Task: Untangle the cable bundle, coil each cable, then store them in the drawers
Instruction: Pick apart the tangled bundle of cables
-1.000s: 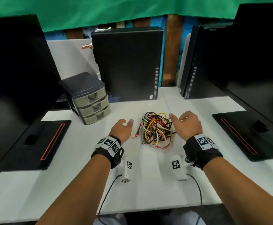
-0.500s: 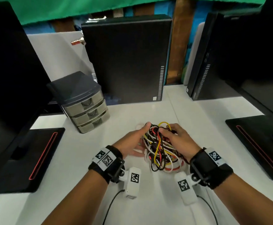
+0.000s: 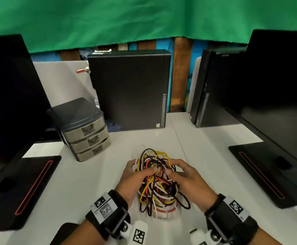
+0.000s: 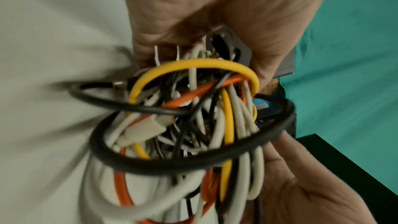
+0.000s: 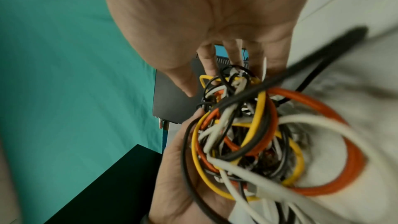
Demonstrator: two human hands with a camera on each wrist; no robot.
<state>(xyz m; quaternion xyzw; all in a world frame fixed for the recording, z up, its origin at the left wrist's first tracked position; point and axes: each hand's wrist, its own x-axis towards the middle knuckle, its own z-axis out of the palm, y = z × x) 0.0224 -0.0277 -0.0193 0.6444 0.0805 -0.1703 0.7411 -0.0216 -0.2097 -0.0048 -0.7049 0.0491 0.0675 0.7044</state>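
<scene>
A tangled cable bundle [image 3: 157, 181] of black, white, yellow and orange cables is held up above the white table [image 3: 84, 190] between both hands. My left hand [image 3: 135, 175] grips its left side with fingers curled into the loops. My right hand [image 3: 183, 175] grips the right side, thumb over the cables. In the left wrist view the cable bundle [image 4: 193, 125] fills the middle under my left hand [image 4: 193, 28]. In the right wrist view the cable bundle [image 5: 247, 134] hangs from my right hand [image 5: 215, 28]. The grey three-drawer unit [image 3: 84, 131], all drawers closed, stands at the back left.
Two black computer towers [image 3: 130, 89] [image 3: 211, 91] stand at the back. Black monitors with flat bases [image 3: 25, 184] [image 3: 271, 172] flank the work area on both sides. A green cloth [image 3: 144, 20] hangs behind.
Both hands closed in on the bundle from either side, took hold of it and lifted it toward me, off the table.
</scene>
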